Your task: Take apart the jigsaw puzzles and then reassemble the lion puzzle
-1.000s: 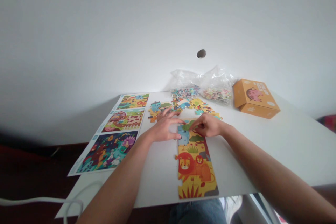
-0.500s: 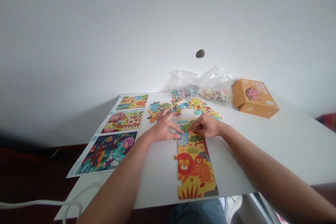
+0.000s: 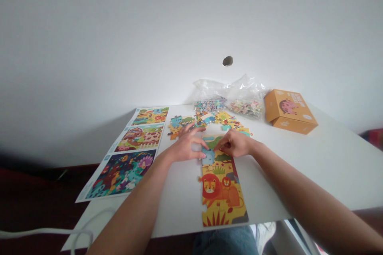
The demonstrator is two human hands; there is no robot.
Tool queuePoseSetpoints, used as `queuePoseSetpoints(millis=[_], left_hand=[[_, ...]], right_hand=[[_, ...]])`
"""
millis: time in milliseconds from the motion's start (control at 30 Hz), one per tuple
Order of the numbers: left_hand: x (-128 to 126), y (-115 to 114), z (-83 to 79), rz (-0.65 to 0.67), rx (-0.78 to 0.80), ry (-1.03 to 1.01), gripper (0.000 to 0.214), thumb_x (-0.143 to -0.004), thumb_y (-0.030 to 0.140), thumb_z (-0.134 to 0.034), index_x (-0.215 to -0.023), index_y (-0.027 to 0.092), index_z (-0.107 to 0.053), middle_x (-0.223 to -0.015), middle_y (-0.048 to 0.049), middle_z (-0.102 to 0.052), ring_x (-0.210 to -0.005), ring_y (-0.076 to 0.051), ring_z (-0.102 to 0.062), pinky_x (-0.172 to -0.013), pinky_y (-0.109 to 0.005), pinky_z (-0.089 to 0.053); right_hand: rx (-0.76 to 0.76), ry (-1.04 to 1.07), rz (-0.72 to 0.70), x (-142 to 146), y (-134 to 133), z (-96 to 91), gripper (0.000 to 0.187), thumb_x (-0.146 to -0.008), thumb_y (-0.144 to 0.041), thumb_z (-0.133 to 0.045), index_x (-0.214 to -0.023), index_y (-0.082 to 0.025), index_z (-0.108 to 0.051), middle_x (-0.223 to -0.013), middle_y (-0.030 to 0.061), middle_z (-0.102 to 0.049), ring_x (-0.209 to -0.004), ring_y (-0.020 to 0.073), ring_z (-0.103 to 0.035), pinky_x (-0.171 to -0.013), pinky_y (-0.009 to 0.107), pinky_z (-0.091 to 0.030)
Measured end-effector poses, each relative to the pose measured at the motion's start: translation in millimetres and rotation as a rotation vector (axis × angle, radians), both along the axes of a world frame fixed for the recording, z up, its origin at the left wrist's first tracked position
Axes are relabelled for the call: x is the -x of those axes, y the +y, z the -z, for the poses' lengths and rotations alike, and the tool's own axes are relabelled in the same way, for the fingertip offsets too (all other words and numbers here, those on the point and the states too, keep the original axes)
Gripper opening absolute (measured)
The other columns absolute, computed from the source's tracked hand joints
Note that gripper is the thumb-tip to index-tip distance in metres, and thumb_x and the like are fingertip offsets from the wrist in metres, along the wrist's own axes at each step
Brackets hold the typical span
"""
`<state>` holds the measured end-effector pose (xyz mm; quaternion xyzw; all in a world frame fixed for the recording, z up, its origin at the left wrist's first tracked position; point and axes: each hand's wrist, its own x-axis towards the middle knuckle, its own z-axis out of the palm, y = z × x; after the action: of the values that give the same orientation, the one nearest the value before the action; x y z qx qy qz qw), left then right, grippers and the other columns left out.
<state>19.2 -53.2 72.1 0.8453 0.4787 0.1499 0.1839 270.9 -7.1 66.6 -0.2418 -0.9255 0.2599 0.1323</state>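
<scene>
A partly joined jigsaw puzzle strip (image 3: 223, 191) lies flat near the table's front edge, showing two orange lions below and green trees above. In its upper left part is a light-blue puzzle piece (image 3: 208, 158) with an animal's face. My left hand (image 3: 188, 146) rests at the strip's left side, fingers spread, with thumb and index tips at the blue piece's edge. From the right, my right hand (image 3: 235, 143) reaches over the upper part. Its fingers are curled and its fingertips press on the strip beside the blue piece; the palm side is hidden.
Loose puzzle pieces (image 3: 224, 118) lie behind my hands. Farther back are clear plastic bags (image 3: 247, 105) of pieces and an orange box (image 3: 291, 111). At left lies a printed picture sheet (image 3: 140, 137), overhanging the table edge. A white cable (image 3: 44, 231) hangs at lower left.
My left index fingertip has drawn back slightly to the left, uncovering more of the light-blue piece. The right hand has stayed in place.
</scene>
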Motion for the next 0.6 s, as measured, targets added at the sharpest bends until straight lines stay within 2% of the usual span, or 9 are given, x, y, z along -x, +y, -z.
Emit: queuePoseSetpoints(millis=[133,300,600], left_hand=[[0.1,-0.2,0.5,0.010,0.010,0.024,0.035,-0.066,0.047,-0.081,-0.099,0.035,-0.076,-0.147,0.0008,-0.046,-0.144,-0.040,-0.013,-0.117,-0.061,-0.011],[1.1,0.9,2.5,-0.004,0.007,0.028,0.038,-0.065,0.047,-0.082,-0.100,0.034,-0.075,-0.147,0.0011,-0.046,-0.144,-0.040,-0.014,-0.116,-0.060,-0.012],[-0.7,1.5,3.0,-0.045,-0.002,0.027,0.023,-0.065,0.042,-0.082,-0.084,0.030,-0.076,-0.144,0.0015,-0.050,-0.144,-0.038,-0.016,-0.116,-0.058,-0.014]], right_hand=[[-0.011,0.017,-0.015,0.8,-1.9,-0.7,0.043,-0.068,-0.007,-0.055,-0.099,-0.023,-0.079,-0.059,-0.0012,-0.067,-0.046,0.0077,-0.042,-0.050,0.020,-0.033],[-0.025,-0.011,0.025,0.1,-3.1,-1.9,0.048,-0.070,-0.010,-0.055,-0.111,-0.021,-0.075,-0.054,-0.0029,-0.060,-0.047,0.0079,-0.040,-0.050,0.020,-0.032],[0.006,-0.019,0.026,0.6,-4.1,-4.1,0.045,-0.070,-0.012,-0.057,-0.109,-0.021,-0.076,-0.051,-0.0046,-0.052,-0.046,0.0073,-0.039,-0.049,0.019,-0.031]])
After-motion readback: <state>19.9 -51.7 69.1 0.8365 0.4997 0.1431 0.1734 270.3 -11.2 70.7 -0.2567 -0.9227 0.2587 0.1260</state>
